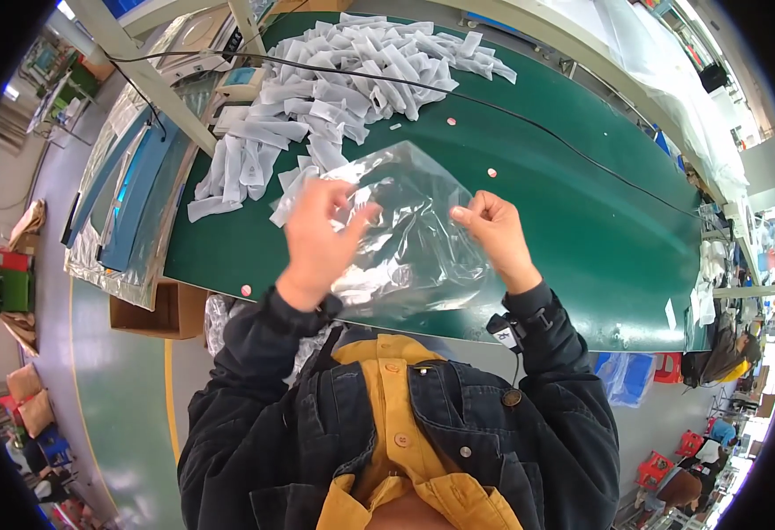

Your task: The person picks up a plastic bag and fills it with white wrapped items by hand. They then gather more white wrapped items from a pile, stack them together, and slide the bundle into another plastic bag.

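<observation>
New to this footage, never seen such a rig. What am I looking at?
No machine: these are one person's bare left hand and right hand. The single picture comes from a wide fisheye camera on that person's head, looking down, so straight edges curve. The right hand pinches the edge of a clear plastic bag; the left is blurred at its other side, its grip unclear. On the green table lie a heap of whitish translucent packets and small pink discs.
</observation>
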Demonstrator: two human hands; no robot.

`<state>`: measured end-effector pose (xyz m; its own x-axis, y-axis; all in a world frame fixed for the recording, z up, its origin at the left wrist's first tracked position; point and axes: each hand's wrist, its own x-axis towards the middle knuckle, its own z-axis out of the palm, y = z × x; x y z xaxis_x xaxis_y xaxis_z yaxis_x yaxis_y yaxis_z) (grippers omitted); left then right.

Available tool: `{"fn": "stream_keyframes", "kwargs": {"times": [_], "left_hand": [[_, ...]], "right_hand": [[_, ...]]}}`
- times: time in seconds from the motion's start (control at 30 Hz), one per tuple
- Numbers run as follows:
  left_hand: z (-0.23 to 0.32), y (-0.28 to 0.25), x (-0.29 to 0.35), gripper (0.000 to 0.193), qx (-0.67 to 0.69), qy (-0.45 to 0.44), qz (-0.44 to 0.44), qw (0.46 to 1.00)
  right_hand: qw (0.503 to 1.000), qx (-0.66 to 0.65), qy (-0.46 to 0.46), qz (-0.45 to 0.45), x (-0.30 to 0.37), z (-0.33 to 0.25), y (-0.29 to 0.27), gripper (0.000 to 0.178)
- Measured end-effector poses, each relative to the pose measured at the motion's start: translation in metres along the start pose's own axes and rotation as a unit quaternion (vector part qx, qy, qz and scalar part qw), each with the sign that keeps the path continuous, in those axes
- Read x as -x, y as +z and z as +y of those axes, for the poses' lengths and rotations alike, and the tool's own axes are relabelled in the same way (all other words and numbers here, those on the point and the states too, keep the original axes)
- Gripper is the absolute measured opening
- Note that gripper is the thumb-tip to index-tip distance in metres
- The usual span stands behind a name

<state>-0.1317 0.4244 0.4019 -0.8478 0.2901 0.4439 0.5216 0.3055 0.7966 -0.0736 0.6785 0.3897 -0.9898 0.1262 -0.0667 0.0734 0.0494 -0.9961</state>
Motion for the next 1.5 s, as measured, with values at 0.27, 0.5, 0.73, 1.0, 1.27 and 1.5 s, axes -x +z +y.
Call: {"fn": "stream_keyframes", "kwargs": {"times": [0.27,0.5,0.73,1.0,1.27,1.5], "left_hand": [[0.003,0.104,0.024,0.012,0.473,-0.295,-0.159,0.815],[-0.033,0.137,0.032,0.007,0.547,-0.307,-0.062,0.776],[-0.044,0.133,0.004,0.008,0.644,-0.278,0.036,0.712],[0.02,0.183,0.009,0.012,0.493,-0.405,-0.126,0.76],[-0.023,0.209,0.017,0.026,0.123,-0.235,-0.26,0.928],[-0.038,0.209,0.049,0.036,0.081,-0.06,-0.275,0.956]], "right_hand": [[0.991,-0.114,0.062,-0.025,0.0,0.018,0.021,0.036],[0.996,-0.072,0.046,-0.005,0.002,0.062,-0.044,0.037],[0.917,0.375,-0.104,0.092,0.002,0.087,-0.115,0.023],[0.967,0.225,-0.108,0.057,-0.01,0.081,-0.07,0.031],[0.834,0.477,-0.18,0.212,-0.013,0.129,-0.146,0.017],[0.797,0.596,0.091,-0.044,-0.038,0.141,-0.274,0.042]]}}
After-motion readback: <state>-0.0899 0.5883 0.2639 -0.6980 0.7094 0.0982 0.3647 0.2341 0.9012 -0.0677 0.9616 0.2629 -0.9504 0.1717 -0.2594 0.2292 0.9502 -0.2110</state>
